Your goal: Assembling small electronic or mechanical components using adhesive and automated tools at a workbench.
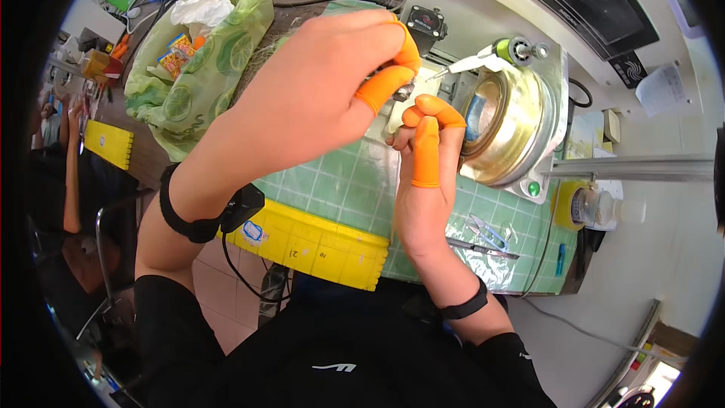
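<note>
My left hand (pixel 325 75) reaches over the green mat with orange finger cots on its thumb and forefinger. Those two tips are pinched together next to a small dark metal part (pixel 405 92); what exactly they grip is hidden. Just to the right and nearer me, my right hand (pixel 427 166) also wears orange finger cots. Its thumb and forefinger are closed in a pinch, and anything between them is too small to make out. Beside it stands a machine with a round gold-coloured spool (pixel 502 128). A white pointed nozzle (pixel 468 64) with a green roller (pixel 515 51) sits above the spool.
A green cutting mat (pixel 332 174) covers the bench, with a yellow strip (pixel 310 245) along its front edge. Thread snips (pixel 488 233) and tweezers (pixel 483 248) lie at right by a yellow tape roll (pixel 568 205). A green plastic bag (pixel 181 106) stands left. Another person's arm (pixel 72 166) shows far left.
</note>
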Motion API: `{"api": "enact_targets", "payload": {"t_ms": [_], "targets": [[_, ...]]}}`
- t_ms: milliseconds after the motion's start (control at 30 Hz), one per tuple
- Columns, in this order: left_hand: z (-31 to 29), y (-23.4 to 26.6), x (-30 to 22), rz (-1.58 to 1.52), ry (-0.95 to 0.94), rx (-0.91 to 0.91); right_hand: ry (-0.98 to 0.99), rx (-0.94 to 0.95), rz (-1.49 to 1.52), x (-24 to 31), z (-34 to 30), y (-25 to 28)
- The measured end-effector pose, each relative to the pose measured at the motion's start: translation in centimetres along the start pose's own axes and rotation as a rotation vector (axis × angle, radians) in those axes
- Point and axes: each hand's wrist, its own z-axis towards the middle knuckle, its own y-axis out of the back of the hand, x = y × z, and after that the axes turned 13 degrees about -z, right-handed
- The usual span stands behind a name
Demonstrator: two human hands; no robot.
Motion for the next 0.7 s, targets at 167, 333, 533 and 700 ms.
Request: {"api": "enact_targets", "payload": {"t_ms": [167, 333, 533, 700], "targets": [[-0.5, -0.7, 0.6, 0.039, -0.033, -0.029, 0.007, -0.070, 0.007, -0.2, 1.4, -0.6], [0.1, -0.7, 0.8, 0.071, -0.062, -0.032, 0.060, -0.047, -0.028, -0.3, 2.6, -0.8], [0.6, -0.3, 0.8, 0.068, -0.038, 0.033, 0.200, -0.087, -0.154, -1.0, 3.1, -0.5], [0.0, -0.9, 1.0, 0.100, -0.058, -0.032, 0.304, -0.103, -0.191, -1.4, 3.8, -0.7]]}}
